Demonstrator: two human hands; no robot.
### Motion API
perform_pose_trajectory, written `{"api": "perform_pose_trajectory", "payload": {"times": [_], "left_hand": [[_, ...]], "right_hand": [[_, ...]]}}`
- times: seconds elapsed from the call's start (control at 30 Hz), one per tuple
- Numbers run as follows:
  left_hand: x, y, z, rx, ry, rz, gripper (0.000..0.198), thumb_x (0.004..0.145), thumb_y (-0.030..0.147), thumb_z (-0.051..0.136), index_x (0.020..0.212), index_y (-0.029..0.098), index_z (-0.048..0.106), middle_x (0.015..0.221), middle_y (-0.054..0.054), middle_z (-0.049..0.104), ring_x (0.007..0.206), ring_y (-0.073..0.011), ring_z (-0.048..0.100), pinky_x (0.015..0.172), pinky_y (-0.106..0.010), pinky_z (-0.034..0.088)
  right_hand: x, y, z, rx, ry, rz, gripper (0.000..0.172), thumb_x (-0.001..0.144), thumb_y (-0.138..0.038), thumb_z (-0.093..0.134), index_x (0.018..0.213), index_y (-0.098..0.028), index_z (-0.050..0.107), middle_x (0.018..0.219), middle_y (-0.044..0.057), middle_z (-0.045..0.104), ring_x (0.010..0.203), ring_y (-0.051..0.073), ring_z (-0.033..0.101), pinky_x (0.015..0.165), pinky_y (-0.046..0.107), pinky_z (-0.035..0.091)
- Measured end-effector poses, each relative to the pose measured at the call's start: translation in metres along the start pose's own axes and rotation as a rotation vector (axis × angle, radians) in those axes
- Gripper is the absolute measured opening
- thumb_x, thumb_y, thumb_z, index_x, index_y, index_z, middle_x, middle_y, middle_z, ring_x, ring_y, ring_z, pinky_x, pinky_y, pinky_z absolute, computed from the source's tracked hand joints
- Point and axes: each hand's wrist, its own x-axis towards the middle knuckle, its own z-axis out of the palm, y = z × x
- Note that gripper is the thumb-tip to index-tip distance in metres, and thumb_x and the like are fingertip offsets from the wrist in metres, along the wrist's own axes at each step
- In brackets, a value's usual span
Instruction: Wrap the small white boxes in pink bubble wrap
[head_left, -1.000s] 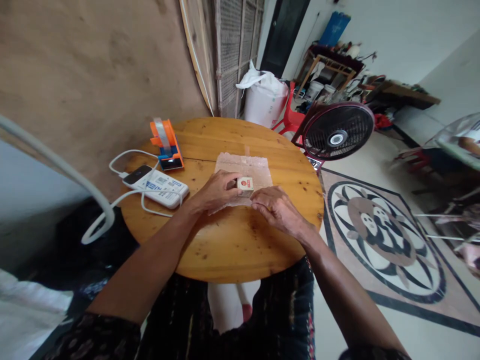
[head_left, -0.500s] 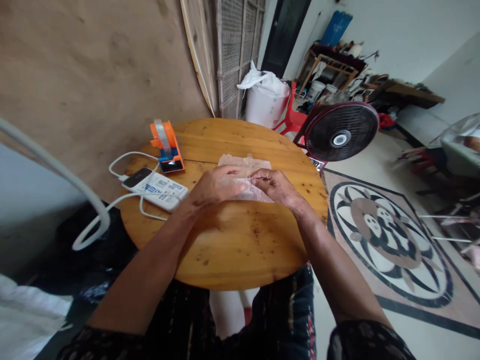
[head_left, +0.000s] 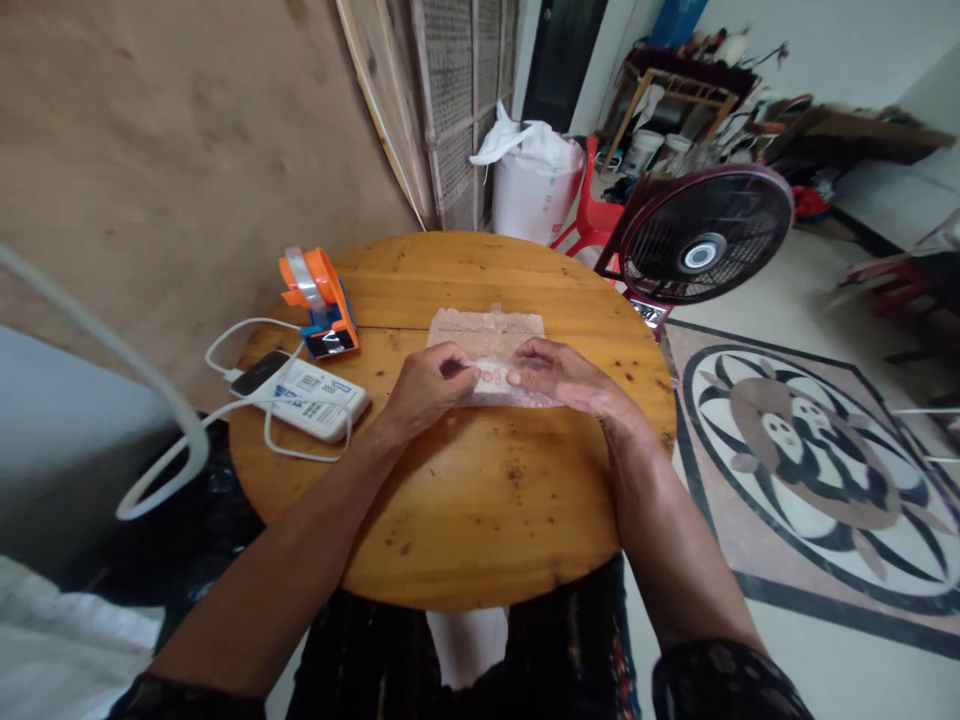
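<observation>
A sheet of clear bubble wrap (head_left: 486, 328) lies on the round wooden table (head_left: 480, 500) in front of me. On its near part is a small pale item with red marks (head_left: 491, 376), lying between my hands; its kind is not clear. My left hand (head_left: 433, 386) pinches the wrap at the item's left end, thumb and fingertips together. My right hand (head_left: 564, 377) is closed at the right end, thumb on the near side and fingers curled over the film. The fingertips partly hide both ends.
At the table's left stand an orange and blue tape dispenser (head_left: 324, 300) and a white power bank (head_left: 319, 400) with a phone-like dark device (head_left: 261, 373) and white cables. A fan (head_left: 705, 240), red chair (head_left: 596, 205) and white sack (head_left: 534, 190) stand beyond the table.
My left hand has drawn back from lying flat over the wrap into a pinch at the left. The red-marked item now shows between my hands. The camera view has shifted slightly.
</observation>
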Motion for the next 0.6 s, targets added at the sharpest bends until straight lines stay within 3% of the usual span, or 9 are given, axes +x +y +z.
{"api": "perform_pose_trajectory", "payload": {"times": [0.1, 0.23, 0.4, 0.5, 0.6], "left_hand": [[0.0, 0.001, -0.001, -0.018, -0.004, -0.019, 0.017, 0.076, 0.034, 0.063, 0.075, 0.016, 0.063, 0.074, 0.0, 0.065, 0.068, -0.0134, 0.057, 0.064, -0.024, 0.044], [0.0, 0.005, -0.001, -0.051, -0.04, -0.068, 0.016, 0.075, 0.032, 0.064, 0.073, 0.016, 0.063, 0.07, 0.001, 0.063, 0.063, -0.0114, 0.054, 0.06, -0.022, 0.042], [-0.001, 0.005, 0.0, -0.128, -0.088, -0.09, 0.015, 0.074, 0.031, 0.065, 0.073, 0.017, 0.062, 0.071, 0.001, 0.063, 0.062, -0.011, 0.054, 0.057, -0.022, 0.043], [-0.001, 0.005, 0.001, -0.144, -0.101, -0.097, 0.015, 0.074, 0.031, 0.065, 0.072, 0.017, 0.062, 0.07, 0.001, 0.063, 0.06, -0.0105, 0.054, 0.055, -0.021, 0.043], [-0.001, 0.005, 0.002, -0.139, -0.101, -0.109, 0.015, 0.073, 0.031, 0.065, 0.071, 0.017, 0.061, 0.071, 0.0, 0.064, 0.06, -0.011, 0.055, 0.056, -0.022, 0.044]], "right_hand": [[-0.01, 0.003, -0.011, 0.034, -0.075, 0.019, 0.041, 0.073, -0.04, 0.073, 0.107, -0.021, 0.06, 0.079, -0.003, 0.061, 0.067, 0.013, 0.054, 0.06, 0.024, 0.043], [-0.013, 0.005, -0.016, 0.008, -0.126, 0.024, 0.031, 0.078, -0.032, 0.064, 0.107, -0.02, 0.059, 0.076, -0.003, 0.062, 0.064, 0.013, 0.055, 0.057, 0.024, 0.042], [-0.013, 0.007, -0.02, -0.131, -0.187, 0.047, 0.034, 0.074, -0.019, 0.06, 0.108, -0.02, 0.06, 0.073, -0.002, 0.064, 0.062, 0.015, 0.058, 0.054, 0.024, 0.042], [-0.014, 0.009, -0.023, -0.227, -0.135, 0.053, 0.034, 0.073, -0.017, 0.06, 0.107, -0.021, 0.062, 0.073, -0.001, 0.064, 0.061, 0.015, 0.058, 0.054, 0.025, 0.041], [-0.017, 0.004, -0.024, -0.329, 0.054, 0.038, 0.038, 0.074, -0.022, 0.066, 0.112, -0.022, 0.061, 0.073, -0.002, 0.063, 0.061, 0.015, 0.056, 0.057, 0.026, 0.041]]}}
